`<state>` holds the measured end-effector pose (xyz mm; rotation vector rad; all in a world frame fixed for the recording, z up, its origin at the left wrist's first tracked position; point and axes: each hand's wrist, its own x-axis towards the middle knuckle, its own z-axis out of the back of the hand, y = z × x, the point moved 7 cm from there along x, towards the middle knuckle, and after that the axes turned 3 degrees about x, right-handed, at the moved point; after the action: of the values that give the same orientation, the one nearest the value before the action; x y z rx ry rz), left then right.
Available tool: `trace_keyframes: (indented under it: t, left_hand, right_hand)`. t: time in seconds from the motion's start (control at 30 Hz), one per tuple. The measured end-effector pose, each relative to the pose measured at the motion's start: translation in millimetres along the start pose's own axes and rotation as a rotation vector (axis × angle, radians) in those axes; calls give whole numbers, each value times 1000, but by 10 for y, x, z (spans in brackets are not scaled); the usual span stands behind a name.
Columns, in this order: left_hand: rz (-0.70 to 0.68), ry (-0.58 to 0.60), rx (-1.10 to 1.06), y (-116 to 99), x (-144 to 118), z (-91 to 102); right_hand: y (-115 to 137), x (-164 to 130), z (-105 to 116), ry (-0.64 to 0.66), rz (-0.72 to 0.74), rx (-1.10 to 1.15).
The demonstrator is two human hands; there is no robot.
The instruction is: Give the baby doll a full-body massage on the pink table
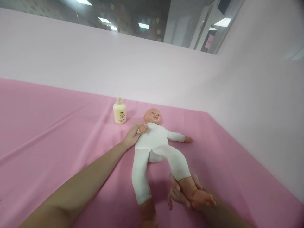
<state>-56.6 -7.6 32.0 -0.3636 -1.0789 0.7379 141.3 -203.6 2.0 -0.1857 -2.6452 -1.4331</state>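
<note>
A baby doll (154, 136) with a bare head and a white cloth body lies on its back, head toward the wall. My left hand (132, 136) is at the doll's side, on the left of the picture, closed around its small arm near the shoulder; the fingertips are partly hidden. My right hand (178, 191) grips the doll's lower leg (187, 186) from underneath, near the ankle, and lifts it off the surface. The doll's other leg (141, 177) stretches toward me, its foot near the picture's lower edge.
A cream pump-type bottle (120, 113) with a dark label stands left of the doll's head. Pink cloth (59, 126) covers the surface, with some creases. White walls (106, 69) rise behind and on the right, and a window (133, 19) with reflected lights is above.
</note>
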Motion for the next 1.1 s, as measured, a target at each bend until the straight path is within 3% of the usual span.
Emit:
trace_keyframes:
  t: [0.03,0.1,0.17,0.27,0.33,0.57,1.1]
  left_hand:
    - [-34,34,35,-52,4,-13]
    - [-94,90,97,-128,5,-36]
    - [-133,125,156,-163,-1,-53]
    - [-172,153,227,-178,-13,-77]
    - [-196,162,263,-191,-21,-88]
    - [-196,196,327,-213,-36,-95]
    - [-164,197,263,-180,-23,-92]
  right_hand:
    - [38,26,-38,131,80,79]
    - [123,63,32,130,240,155]
    - [182,62,193,-145,329,181]
    - [210,-62,344,-643,295,234]
    - [262,-101,317,-768,287,270]
    - [333,-69,340,-832,353,314]
    - [344,-59,328,-853,346,245]
